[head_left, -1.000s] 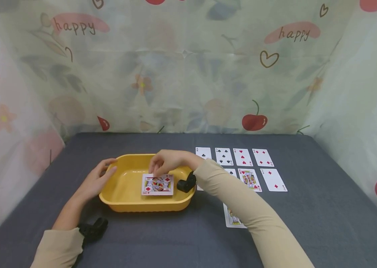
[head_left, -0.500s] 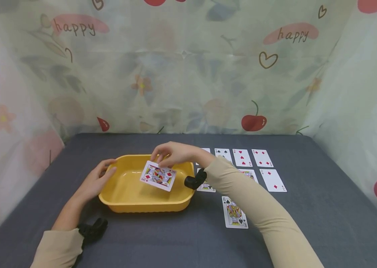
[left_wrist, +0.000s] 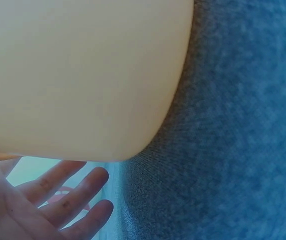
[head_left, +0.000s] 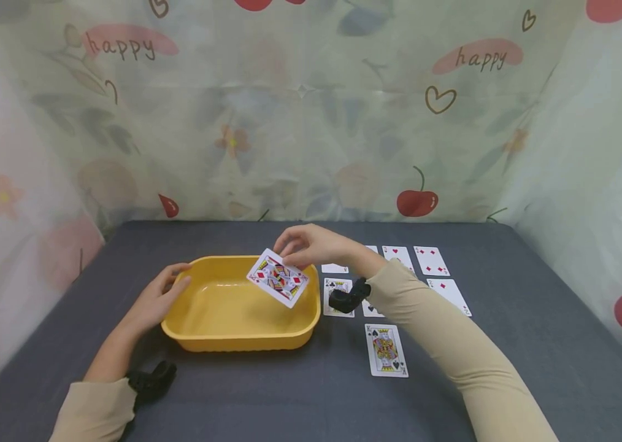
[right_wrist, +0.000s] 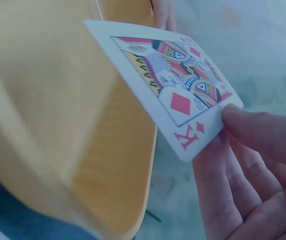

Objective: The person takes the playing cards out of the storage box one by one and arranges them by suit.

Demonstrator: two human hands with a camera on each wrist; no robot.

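Observation:
Between thumb and fingers, my right hand (head_left: 316, 245) pinches a king of diamonds playing card (head_left: 278, 278) by one corner. The card is face up and tilted, over the right part of a yellow plastic tray (head_left: 239, 344); the right wrist view shows the thumb on the face of the king of diamonds (right_wrist: 178, 85) and the fingers behind it. My left hand (head_left: 157, 298) rests at the tray's left rim. In the left wrist view, the fingers of the left hand (left_wrist: 47, 205) are spread and nearly straight beside the tray's pale outer wall (left_wrist: 82, 80).
Face-up cards lie in rows right of the tray, partly hidden by my right arm. King of clubs (head_left: 330, 307), four of diamonds (head_left: 431, 261) and two of diamonds (head_left: 453, 296) show. A king of spades (head_left: 386, 351) lies nearer. A patterned curtain (head_left: 300, 123) hangs behind the dark cloth (head_left: 267, 399).
My right hand has lifted the king of diamonds from inside the tray and carried it up and rightward, tilting it. The left hand has stayed at the rim.

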